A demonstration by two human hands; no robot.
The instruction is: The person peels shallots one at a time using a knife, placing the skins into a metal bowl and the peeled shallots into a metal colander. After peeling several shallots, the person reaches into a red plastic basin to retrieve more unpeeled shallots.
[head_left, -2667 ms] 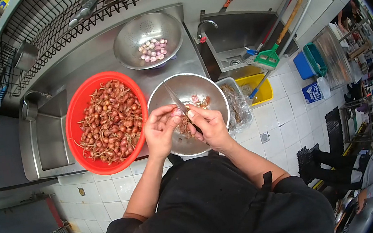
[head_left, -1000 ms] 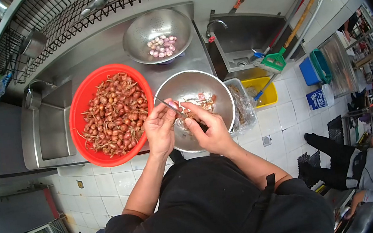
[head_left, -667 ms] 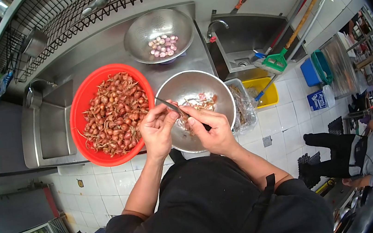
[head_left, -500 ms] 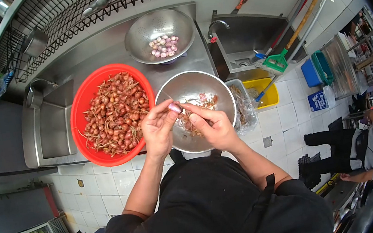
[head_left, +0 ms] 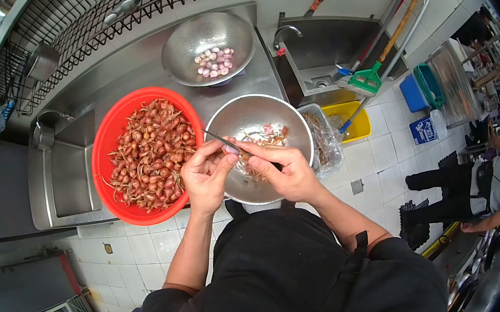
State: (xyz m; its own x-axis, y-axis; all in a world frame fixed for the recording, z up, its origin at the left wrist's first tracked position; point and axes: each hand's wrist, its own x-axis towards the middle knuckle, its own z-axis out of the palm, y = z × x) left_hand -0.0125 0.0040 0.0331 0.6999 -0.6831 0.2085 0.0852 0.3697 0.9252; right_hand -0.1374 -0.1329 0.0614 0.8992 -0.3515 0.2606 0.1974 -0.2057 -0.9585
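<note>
One small, pale-purple peeled shallot (head_left: 231, 149) sits pinched in the fingertips of my left hand (head_left: 204, 175), held just above the near rim of the steel mixing bowl (head_left: 259, 147) that catches the skins. I judge it light and firm but slick now that its skin is off, easy to squirt out of a tight pinch, so I would hold it by its flanks with thumb and forefinger and leave the root end free. My right hand (head_left: 284, 169) is clenched around the dark handle of a thin-bladed paring knife (head_left: 226, 142), whose blade runs up and left across the shallot. Inside that bowl lies a loose heap of reddish papery peelings (head_left: 263, 139), too tangled to count. To the left, touching the bowl, stands one round red plastic basket (head_left: 103, 143) heaped with unpeeled brown shallots (head_left: 153, 157), far more than I can count. Further back on the steel counter (head_left: 128, 77) is one perforated steel colander (head_left: 208, 47) holding roughly a dozen peeled bulbs (head_left: 213, 62). That makes three vessels in all. Right of the bowl hangs a clear plastic bag (head_left: 323, 141) of scraps, and beyond it a small steel sink (head_left: 324, 47) with one tap.
</note>
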